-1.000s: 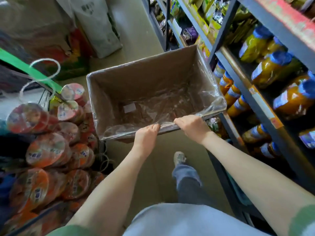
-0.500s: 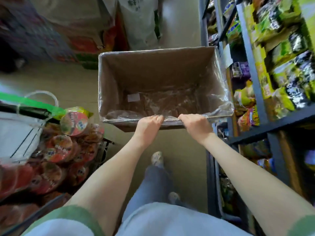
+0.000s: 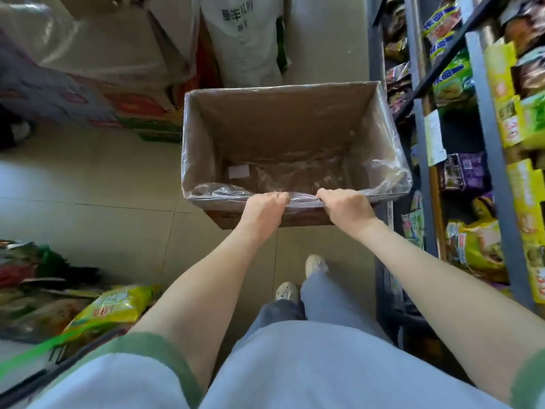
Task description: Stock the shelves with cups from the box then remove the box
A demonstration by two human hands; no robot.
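Observation:
A brown cardboard box (image 3: 283, 119) hangs above the tiled floor in front of me, held level. A clear plastic liner (image 3: 386, 178) covers its inside and spills over the rim. It holds no cups, only a small white label on the bottom. My left hand (image 3: 265, 208) grips the near rim left of centre. My right hand (image 3: 346, 206) grips the same rim a little to the right. No cups show in this view.
Grey metal shelving (image 3: 483, 137) with yellow, green and purple snack packets runs down the right. Stacked cartons (image 3: 124, 110) and a white sack (image 3: 244, 39) stand ahead on the floor. Yellow packets (image 3: 115, 308) lie in a rack at lower left. My feet stand below the box.
I have walked forward along the aisle with the box in both hands. The cup rack on the left and the jar shelves on the right have dropped out of view.

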